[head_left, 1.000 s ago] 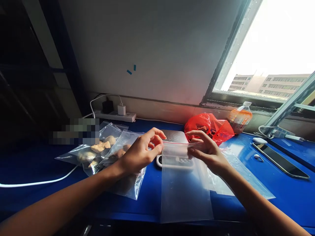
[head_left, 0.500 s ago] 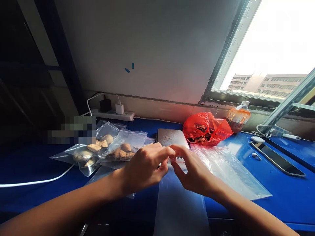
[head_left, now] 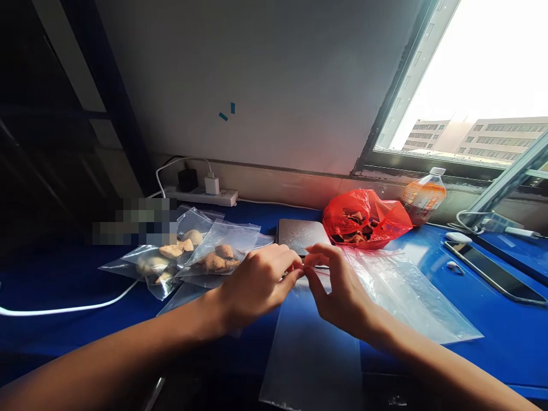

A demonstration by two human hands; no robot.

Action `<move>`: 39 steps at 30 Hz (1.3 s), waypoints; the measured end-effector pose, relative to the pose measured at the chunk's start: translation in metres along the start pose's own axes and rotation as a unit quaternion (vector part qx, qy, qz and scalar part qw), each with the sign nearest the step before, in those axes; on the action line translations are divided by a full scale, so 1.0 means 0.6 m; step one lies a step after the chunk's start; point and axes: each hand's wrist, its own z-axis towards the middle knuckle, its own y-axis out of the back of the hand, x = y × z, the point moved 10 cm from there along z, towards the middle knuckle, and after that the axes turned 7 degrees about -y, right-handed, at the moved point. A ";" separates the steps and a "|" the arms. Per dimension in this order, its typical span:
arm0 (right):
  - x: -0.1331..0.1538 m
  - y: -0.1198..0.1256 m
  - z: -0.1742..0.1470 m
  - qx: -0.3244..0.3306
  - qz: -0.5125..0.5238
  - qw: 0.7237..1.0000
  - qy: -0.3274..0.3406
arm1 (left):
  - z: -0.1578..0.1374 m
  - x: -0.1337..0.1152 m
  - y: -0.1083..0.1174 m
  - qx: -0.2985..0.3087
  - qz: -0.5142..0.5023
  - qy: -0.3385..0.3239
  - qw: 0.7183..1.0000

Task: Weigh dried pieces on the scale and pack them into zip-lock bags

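A clear plastic zip bag [head_left: 317, 348] with a red line along its top hangs over the table's front edge. My left hand [head_left: 254, 288] pinches its top edge between thumb and fingers. Close beside it, my right hand [head_left: 342, 297] grips the same edge, thumb below and fingers curled; the fingertips of both hands nearly meet. Just behind them sits a flat silver-topped device [head_left: 302, 233], partly hidden by my fingers. To the right lie flat zip bags [head_left: 415, 299], which show nothing inside.
Left are zip bags holding brown lumps [head_left: 218, 261] and pale pieces [head_left: 171, 251]. A red plastic bag [head_left: 391, 214] of dark brown pieces stands behind, beside a drink bottle [head_left: 426, 197]. A phone [head_left: 494, 271] and earbud case [head_left: 458, 237] lie right; a power strip [head_left: 225, 197] runs along the wall.
The view has shifted slightly, so the scene sits further right. My right fingers have lifted and parted a little from the left ones, and the bag's top edge lies straighter between them.
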 end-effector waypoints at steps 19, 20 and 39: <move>-0.003 0.016 0.026 -0.074 -0.039 0.996 0.009 | 0.009 0.010 0.053 -0.092 0.076 0.056 0.991; -0.010 0.020 0.031 -0.078 -0.034 0.996 -0.001 | 0.010 0.012 0.060 -0.101 0.077 0.063 0.990; -0.173 0.098 0.068 -0.034 0.101 0.967 -0.230 | -0.008 0.114 0.142 -0.166 -0.169 0.214 0.948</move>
